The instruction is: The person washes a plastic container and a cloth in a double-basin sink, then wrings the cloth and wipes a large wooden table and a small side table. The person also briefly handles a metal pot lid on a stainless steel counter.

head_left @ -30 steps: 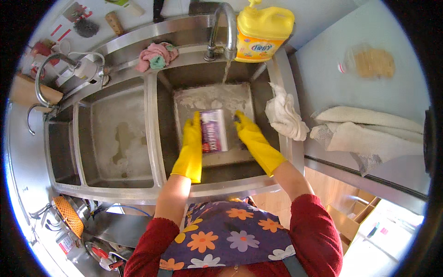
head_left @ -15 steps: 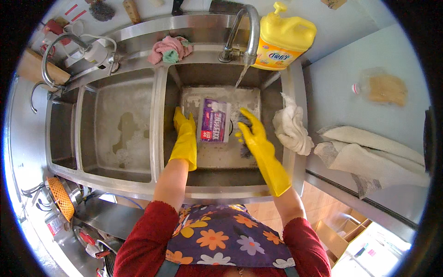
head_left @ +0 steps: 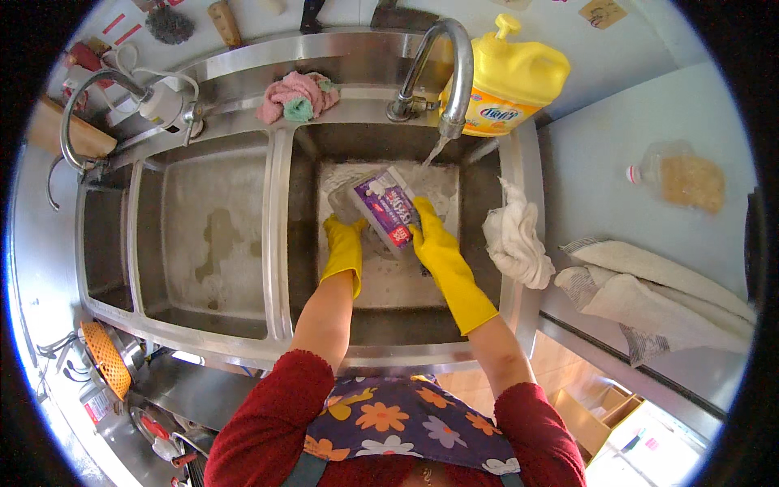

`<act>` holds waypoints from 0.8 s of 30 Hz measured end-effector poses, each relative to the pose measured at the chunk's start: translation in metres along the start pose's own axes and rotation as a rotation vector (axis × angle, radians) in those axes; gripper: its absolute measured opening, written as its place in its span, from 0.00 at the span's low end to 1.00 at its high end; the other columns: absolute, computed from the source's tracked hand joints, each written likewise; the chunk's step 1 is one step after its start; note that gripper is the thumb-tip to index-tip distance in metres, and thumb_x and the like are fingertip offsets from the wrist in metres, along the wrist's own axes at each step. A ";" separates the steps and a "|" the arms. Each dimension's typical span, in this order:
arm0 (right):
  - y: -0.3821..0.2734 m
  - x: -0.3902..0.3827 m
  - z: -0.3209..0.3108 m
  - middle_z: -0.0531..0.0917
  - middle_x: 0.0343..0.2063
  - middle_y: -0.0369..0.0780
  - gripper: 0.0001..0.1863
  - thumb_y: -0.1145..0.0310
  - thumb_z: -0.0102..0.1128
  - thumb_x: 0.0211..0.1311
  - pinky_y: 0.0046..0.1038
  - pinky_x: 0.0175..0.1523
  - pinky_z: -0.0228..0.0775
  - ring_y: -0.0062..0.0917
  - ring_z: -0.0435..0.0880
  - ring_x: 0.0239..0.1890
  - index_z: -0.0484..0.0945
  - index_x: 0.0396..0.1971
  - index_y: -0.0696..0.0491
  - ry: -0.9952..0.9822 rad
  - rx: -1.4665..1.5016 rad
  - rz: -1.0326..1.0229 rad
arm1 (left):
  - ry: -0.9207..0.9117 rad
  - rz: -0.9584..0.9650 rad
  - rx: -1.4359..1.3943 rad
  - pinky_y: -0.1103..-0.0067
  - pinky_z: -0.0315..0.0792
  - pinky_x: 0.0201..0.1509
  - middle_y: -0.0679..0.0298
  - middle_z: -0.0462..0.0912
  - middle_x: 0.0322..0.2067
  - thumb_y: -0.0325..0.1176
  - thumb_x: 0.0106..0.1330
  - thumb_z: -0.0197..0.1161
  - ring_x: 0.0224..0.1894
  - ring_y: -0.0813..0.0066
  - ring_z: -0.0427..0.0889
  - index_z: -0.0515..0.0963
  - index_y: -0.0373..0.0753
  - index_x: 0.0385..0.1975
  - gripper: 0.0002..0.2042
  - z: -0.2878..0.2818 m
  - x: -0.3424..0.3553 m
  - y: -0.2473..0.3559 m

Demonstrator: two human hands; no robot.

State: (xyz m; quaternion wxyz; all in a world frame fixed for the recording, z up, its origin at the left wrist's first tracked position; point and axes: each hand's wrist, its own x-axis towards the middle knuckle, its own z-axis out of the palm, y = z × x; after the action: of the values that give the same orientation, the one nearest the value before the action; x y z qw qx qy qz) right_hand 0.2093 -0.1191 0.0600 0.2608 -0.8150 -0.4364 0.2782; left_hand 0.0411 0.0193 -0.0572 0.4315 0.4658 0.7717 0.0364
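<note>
A plastic box with a purple, white and red printed label (head_left: 381, 203) is tilted between my hands, low in the right-hand basin (head_left: 389, 321) of a steel sink. My left hand (head_left: 344, 247), in a yellow rubber glove, grips its lower left side; the fingertips are partly hidden. The right hand (head_left: 438, 247), gloved the same, holds the right edge with the thumb toward the label. Something dark shows beside my right fingers, too covered to make out. Water runs from the curved tap (head_left: 458, 81) just beyond the box.
A yellow pump jug (head_left: 515, 73) stands behind the tap. Pink and green cloths (head_left: 296, 97) lie on the back ledge, a white cloth (head_left: 518, 235) on the right rim. Farther right are a plastic bottle (head_left: 686, 177) and folded towels (head_left: 657, 284). Another basin (head_left: 215, 235) holds a puddle.
My right hand has closed in on the box and now grips it. The box has turned, its lower end swinging right. My left hand has moved slightly right.
</note>
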 end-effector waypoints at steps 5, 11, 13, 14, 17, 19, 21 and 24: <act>0.011 0.001 -0.018 0.73 0.67 0.49 0.34 0.61 0.58 0.71 0.42 0.66 0.70 0.51 0.77 0.62 0.60 0.75 0.38 -0.111 -0.066 0.289 | -0.355 0.011 -0.174 0.63 0.78 0.56 0.46 0.79 0.61 0.49 0.54 0.79 0.58 0.51 0.81 0.70 0.30 0.65 0.43 -0.010 0.004 -0.008; 0.049 -0.009 -0.038 0.81 0.59 0.44 0.28 0.71 0.57 0.71 0.34 0.47 0.80 0.37 0.87 0.42 0.68 0.70 0.46 0.228 -0.054 0.240 | -0.356 0.167 -0.404 0.69 0.80 0.49 0.50 0.81 0.56 0.44 0.60 0.76 0.49 0.62 0.85 0.70 0.29 0.65 0.37 -0.028 -0.037 0.032; 0.043 -0.022 -0.051 0.81 0.59 0.41 0.26 0.74 0.55 0.72 0.28 0.44 0.79 0.28 0.85 0.40 0.70 0.69 0.47 0.363 0.100 0.167 | -0.374 0.254 -0.441 0.69 0.80 0.52 0.57 0.81 0.50 0.43 0.63 0.73 0.48 0.66 0.85 0.71 0.32 0.64 0.33 -0.042 -0.052 0.044; 0.033 -0.028 -0.052 0.81 0.58 0.40 0.25 0.75 0.54 0.73 0.25 0.44 0.79 0.24 0.84 0.40 0.70 0.69 0.48 0.437 0.203 0.038 | -0.377 0.273 -0.575 0.69 0.80 0.53 0.56 0.81 0.52 0.41 0.64 0.71 0.48 0.66 0.85 0.69 0.32 0.65 0.32 -0.051 -0.059 0.046; -0.018 -0.042 -0.041 0.81 0.59 0.39 0.25 0.75 0.54 0.74 0.26 0.50 0.79 0.25 0.84 0.47 0.71 0.68 0.49 0.277 0.535 -0.024 | -0.454 0.369 -0.919 0.69 0.79 0.56 0.55 0.79 0.57 0.34 0.70 0.65 0.50 0.64 0.84 0.66 0.34 0.68 0.28 -0.077 -0.083 0.037; -0.062 -0.030 0.001 0.80 0.62 0.43 0.24 0.76 0.55 0.72 0.38 0.66 0.71 0.36 0.80 0.61 0.72 0.67 0.50 0.188 0.397 -0.343 | -0.566 0.433 -1.059 0.70 0.79 0.58 0.54 0.78 0.58 0.31 0.73 0.60 0.51 0.64 0.84 0.64 0.35 0.69 0.26 -0.089 -0.093 0.025; -0.097 -0.004 0.048 0.78 0.64 0.47 0.24 0.75 0.56 0.71 0.43 0.75 0.58 0.46 0.71 0.70 0.74 0.66 0.50 0.104 0.189 -0.529 | -0.642 0.369 -1.135 0.72 0.79 0.56 0.57 0.79 0.59 0.32 0.77 0.54 0.50 0.67 0.84 0.64 0.38 0.71 0.24 -0.092 -0.091 0.012; -0.095 0.046 0.083 0.78 0.62 0.50 0.21 0.73 0.57 0.70 0.42 0.73 0.60 0.51 0.71 0.67 0.76 0.62 0.51 0.125 0.263 -0.346 | -0.671 0.186 -0.948 0.74 0.78 0.52 0.60 0.80 0.58 0.34 0.80 0.49 0.49 0.70 0.83 0.66 0.43 0.72 0.22 -0.081 -0.064 -0.010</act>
State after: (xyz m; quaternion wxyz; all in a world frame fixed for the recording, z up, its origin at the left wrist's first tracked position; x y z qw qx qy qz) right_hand 0.1208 -0.0188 0.0543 0.4352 -0.7025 -0.5127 0.2329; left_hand -0.0096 -0.0065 0.0294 0.8083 0.2738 0.4485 0.2655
